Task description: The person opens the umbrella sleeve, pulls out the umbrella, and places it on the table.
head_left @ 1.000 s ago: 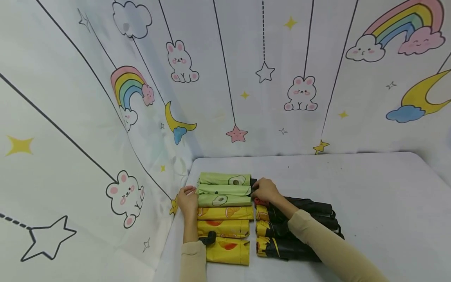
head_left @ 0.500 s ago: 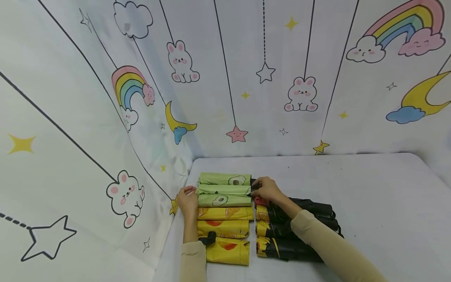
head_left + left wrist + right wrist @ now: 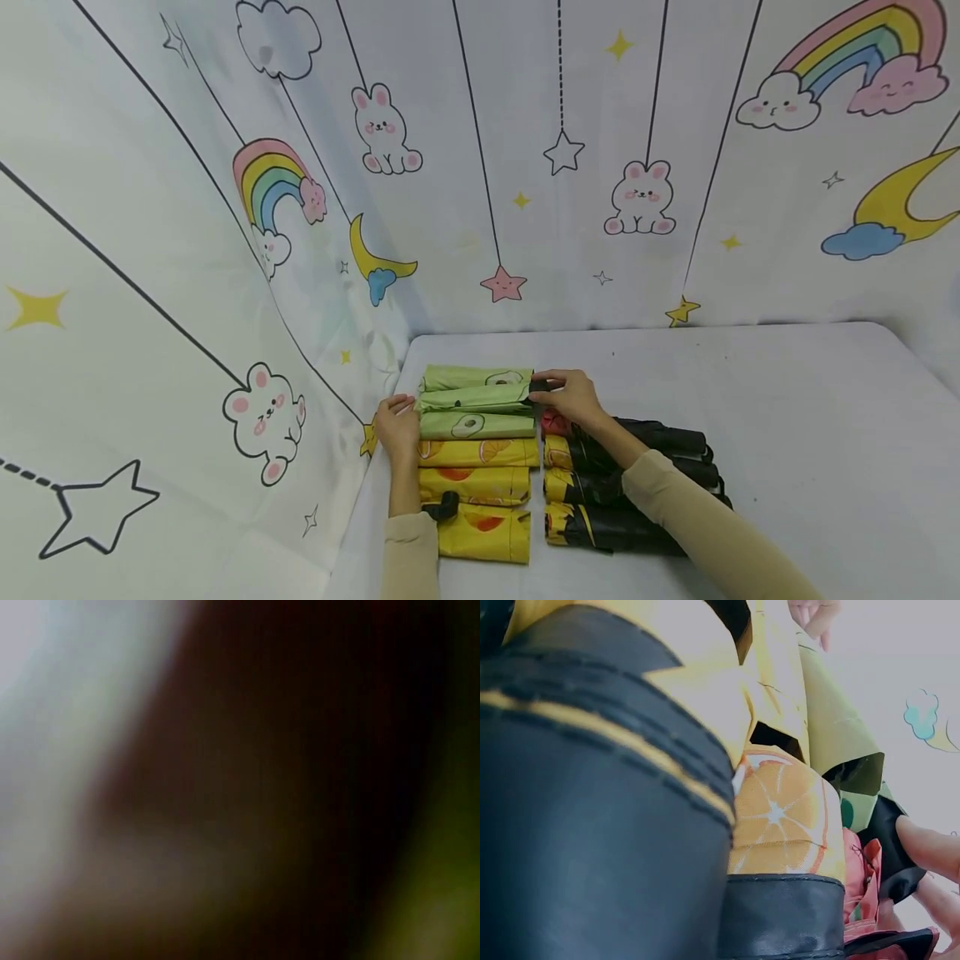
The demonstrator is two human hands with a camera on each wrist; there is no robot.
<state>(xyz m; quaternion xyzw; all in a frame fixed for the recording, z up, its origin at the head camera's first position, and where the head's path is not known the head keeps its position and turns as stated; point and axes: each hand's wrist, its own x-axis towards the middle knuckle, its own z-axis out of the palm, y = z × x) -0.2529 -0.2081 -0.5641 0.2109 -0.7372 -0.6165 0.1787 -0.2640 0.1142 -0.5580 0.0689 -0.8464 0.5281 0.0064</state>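
Note:
Three green avocado-print fabric rolls lie side by side at the back left in the head view. My right hand (image 3: 573, 396) pinches the black end of the middle green roll (image 3: 476, 397), whose right end is raised and tilted. In the right wrist view, thumb and fingers (image 3: 930, 847) hold this black fabric (image 3: 889, 840). My left hand (image 3: 397, 425) stays at the left ends of the rolls, its fingers loosely bent and the fingertips right at the middle one. The front green roll (image 3: 480, 427) and back green roll (image 3: 450, 377) lie flat. The left wrist view is dark and blurred.
Toward me lie several yellow orange-print rolls (image 3: 476, 486). Right of them are several longer black rolls (image 3: 630, 529) with yellow or red ends, under my right forearm. They all lie on a white table (image 3: 810, 400). A printed white curtain (image 3: 450, 208) stands behind and to the left.
My right hand has moved slightly up and away from me, raising and tilting the right end of the middle green roll. My left hand has stayed in place.

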